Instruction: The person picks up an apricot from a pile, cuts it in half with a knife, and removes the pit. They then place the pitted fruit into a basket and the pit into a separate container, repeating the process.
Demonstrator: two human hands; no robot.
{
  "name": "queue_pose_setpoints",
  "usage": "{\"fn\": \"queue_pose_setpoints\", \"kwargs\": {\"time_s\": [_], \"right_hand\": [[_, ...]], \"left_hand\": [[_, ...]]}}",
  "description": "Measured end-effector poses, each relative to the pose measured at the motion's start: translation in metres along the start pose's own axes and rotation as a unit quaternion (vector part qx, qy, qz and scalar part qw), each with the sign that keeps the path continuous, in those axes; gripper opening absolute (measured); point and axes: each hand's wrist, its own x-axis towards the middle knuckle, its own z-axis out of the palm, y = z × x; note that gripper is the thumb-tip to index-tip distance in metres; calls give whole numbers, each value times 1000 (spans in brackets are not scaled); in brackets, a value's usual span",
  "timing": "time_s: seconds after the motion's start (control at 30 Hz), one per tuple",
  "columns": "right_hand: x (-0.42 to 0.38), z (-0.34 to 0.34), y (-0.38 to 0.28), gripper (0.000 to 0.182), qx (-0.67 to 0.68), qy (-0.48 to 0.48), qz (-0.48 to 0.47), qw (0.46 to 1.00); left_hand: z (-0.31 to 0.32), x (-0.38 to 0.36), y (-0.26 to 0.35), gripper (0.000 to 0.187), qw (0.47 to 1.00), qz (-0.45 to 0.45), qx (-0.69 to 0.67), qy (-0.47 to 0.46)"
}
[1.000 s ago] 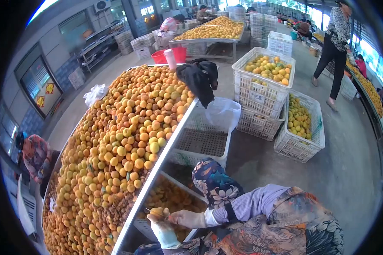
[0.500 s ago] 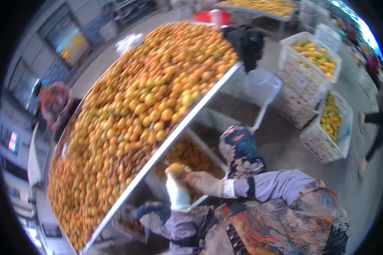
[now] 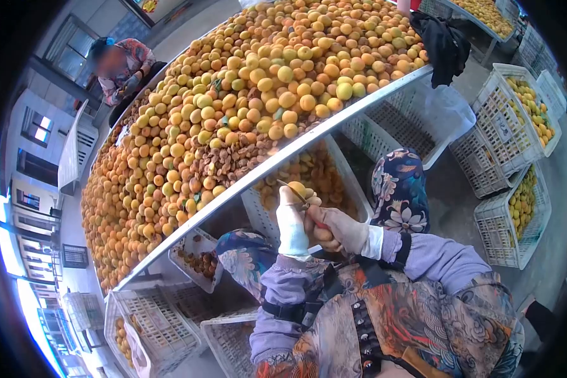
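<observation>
My left hand [image 3: 292, 220], in a white glove, has its fingers closed around a yellow-orange apricot [image 3: 300, 188]. My gloved right hand [image 3: 339, 230] grips a small knife [image 3: 322, 225] with a red handle. The knife's thin blade lies against the apricot, and my hands almost touch. Below them, a white plastic crate [image 3: 351, 169] holds orange apricot halves [image 3: 315, 167]. In front of me, a large heap of whole apricots [image 3: 258, 82] covers a metal-edged table [image 3: 283, 153]. Brown pits [image 3: 230, 157] lie piled near its edge.
Stacked crates of yellow fruit [image 3: 507, 120] stand to the right. A lined crate [image 3: 444, 120] sits beneath the table by a hanging black cloth [image 3: 442, 44]. More crates [image 3: 157, 321] are at lower left. Another person [image 3: 126, 69] sits across the table.
My view has tilted and shifted, so the table and my hands appear farther right. The apricot stays in my left hand; the knife now shows clearly against it.
</observation>
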Motion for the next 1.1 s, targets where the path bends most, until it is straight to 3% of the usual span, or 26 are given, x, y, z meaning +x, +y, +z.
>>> {"fn": "queue_pose_setpoints", "kwargs": {"time_s": [0.2,0.27,0.37,0.43,0.53,0.6,0.67,0.73,0.83,0.87,0.93,0.97,1.1], "right_hand": [[2,9,10,41,-4,11,-50,999],[3,12,13,41,-5,38,-68,997],[7,10,15,41,74,41,-43,995],[10,7,10,41,41,49,24,998],[12,4,2,42,-9,86,29,996],[12,1,-1,43,-31,88,8,996],[13,2,-10,43,-46,157,8,986],[16,1,-13,41,-50,157,-3,986],[12,6,-21,36,-95,131,-73,984],[13,8,-25,36,-95,131,-72,984],[18,13,-34,33,-95,90,-179,975],[17,14,-41,26,-64,62,-209,974],[29,23,-63,20,7,40,-301,953]], "left_hand": [[-2,-6,-9,55,999,15,-32,23],[-7,-2,-15,54,993,100,-52,23],[-13,3,-15,48,993,87,-80,16],[-18,6,-15,43,993,76,-91,5],[-26,4,-15,41,994,57,-96,5],[-44,10,-19,37,993,35,-102,-42],[-48,6,-17,32,994,90,-24,57],[-51,6,-11,33,993,94,-22,71],[-49,-1,0,38,947,200,236,87],[-45,-5,3,38,947,200,236,88],[-29,-15,14,37,937,186,283,85],[-27,-17,14,37,906,231,345,81],[-33,-10,5,36,918,246,309,49]]}}
